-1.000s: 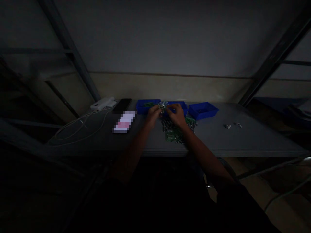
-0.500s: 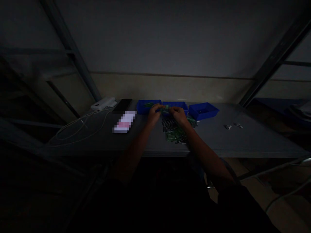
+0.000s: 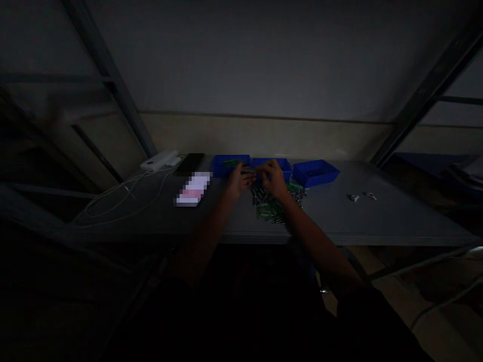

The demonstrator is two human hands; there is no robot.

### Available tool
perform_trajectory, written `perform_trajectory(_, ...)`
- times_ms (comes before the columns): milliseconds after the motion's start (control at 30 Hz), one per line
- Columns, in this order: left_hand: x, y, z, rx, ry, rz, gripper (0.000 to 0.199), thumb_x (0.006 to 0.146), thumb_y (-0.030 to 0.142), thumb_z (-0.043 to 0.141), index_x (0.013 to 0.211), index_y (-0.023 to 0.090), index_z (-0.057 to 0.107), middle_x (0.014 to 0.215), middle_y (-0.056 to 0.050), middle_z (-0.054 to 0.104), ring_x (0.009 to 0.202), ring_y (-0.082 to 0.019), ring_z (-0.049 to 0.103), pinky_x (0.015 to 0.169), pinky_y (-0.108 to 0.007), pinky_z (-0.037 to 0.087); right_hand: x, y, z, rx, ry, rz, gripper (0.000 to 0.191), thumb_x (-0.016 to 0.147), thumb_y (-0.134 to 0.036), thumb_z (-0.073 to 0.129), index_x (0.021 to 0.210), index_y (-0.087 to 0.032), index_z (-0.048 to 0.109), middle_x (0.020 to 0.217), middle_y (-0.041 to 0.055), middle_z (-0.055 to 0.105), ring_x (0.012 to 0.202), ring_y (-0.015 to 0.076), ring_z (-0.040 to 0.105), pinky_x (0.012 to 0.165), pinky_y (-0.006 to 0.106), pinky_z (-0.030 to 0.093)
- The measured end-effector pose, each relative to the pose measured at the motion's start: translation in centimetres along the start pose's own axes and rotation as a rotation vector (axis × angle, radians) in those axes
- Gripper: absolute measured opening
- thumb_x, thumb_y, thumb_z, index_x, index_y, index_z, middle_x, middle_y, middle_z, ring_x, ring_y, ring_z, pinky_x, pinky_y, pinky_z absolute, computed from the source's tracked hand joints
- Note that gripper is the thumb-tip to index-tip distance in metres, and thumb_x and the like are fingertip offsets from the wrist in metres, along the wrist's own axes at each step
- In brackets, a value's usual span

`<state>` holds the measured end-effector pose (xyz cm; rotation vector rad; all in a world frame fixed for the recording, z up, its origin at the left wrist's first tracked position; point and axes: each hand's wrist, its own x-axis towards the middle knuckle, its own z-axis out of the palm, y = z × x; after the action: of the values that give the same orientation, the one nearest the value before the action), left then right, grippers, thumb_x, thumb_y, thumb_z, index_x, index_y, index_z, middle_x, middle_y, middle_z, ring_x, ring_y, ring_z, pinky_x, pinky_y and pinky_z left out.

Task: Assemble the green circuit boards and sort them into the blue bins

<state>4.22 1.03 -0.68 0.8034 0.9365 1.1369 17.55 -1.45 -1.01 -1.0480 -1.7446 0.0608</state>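
Note:
My left hand is in front of the left blue bin, its fingers curled toward a small greenish piece. My right hand pinches the right end of that piece, in front of the middle blue bin. The piece is thin and too dark to make out fully. Green items lie in the left bin. Under and beside my right hand, a pile of metal pieces and green packets rests on the grey table, partly hidden by my forearm.
The right blue bin stands beside the middle one. Two small white objects lie farther right. To the left are a pixelated phone, a dark flat object, a white device and loose cables.
My left hand has turned, with its fingers spread more toward the right. My right hand has shifted slightly left and its fingers are raised. The greenish piece now looks thinner and lies flatter.

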Motion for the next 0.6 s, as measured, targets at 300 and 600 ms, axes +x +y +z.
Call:
perform_trajectory(300, -0.2, -0.5, 0.0, -0.007, -0.014, 0.199, 0.025, 0.065, 0.009, 0.059, 0.088, 0.017, 0.058, 0.077, -0.001, 0.063, 0.07, -0.01, 0.059, 0.068, -0.023, 0.046, -0.3, 0.4, 0.1, -0.148, 0.024, 0.095, 0.024, 0.074, -0.018, 0.048, 0.085, -0.014, 0.07, 0.085, 0.0093, 0.048, 0.09, 0.0228, 0.045, 0.084, 0.037, 0.039)
perform_trajectory(600, 0.5, -1.1, 0.0, 0.208, -0.129, 0.482, 0.015, 0.06, 0.009, 0.06, 0.072, 0.016, 0.053, 0.069, 0.003, 0.054, 0.07, -0.01, 0.054, 0.073, -0.023, 0.043, 0.3, -1.2, -0.8, 0.092, -0.139, 0.387, 0.059, 0.08, -0.061, 0.033, 0.062, -0.013, 0.062, 0.057, 0.0013, 0.05, 0.06, 0.0145, 0.047, 0.061, 0.027, 0.034)
